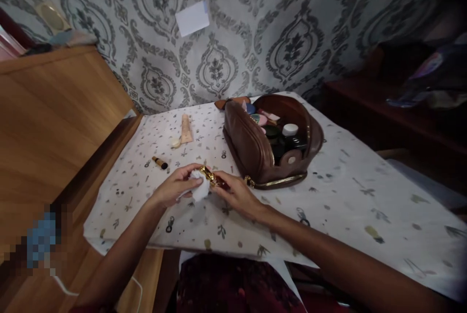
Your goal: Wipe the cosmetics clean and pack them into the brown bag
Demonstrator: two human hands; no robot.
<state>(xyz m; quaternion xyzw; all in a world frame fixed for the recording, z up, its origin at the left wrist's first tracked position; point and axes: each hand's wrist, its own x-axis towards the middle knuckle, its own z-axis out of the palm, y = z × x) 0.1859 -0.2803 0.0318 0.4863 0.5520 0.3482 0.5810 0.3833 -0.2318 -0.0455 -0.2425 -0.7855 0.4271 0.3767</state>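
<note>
In front of me, over the table, my left hand (178, 185) pinches a crumpled white wipe or tissue (200, 191) against a small shiny gold item (207, 173), perhaps a cosmetic container. My right hand (237, 194) grips the other end of that gold item, its fingers closed around it. The exact kind of the item is hard to make out, as fingers and wipe cover part of it. Just right of my hands stands a brown toiletry bag (248, 143), unzipped, with several cosmetics inside, among them a white-lidded jar (290, 130).
On the patterned tablecloth (350, 211) to the left lie a small gold-and-black tube (159, 163), a beige squeeze tube (186, 128) and a small yellowish round item (175, 143). An orange-brown item (233, 102) lies behind the bag. A wooden cabinet (65, 123) borders the left side.
</note>
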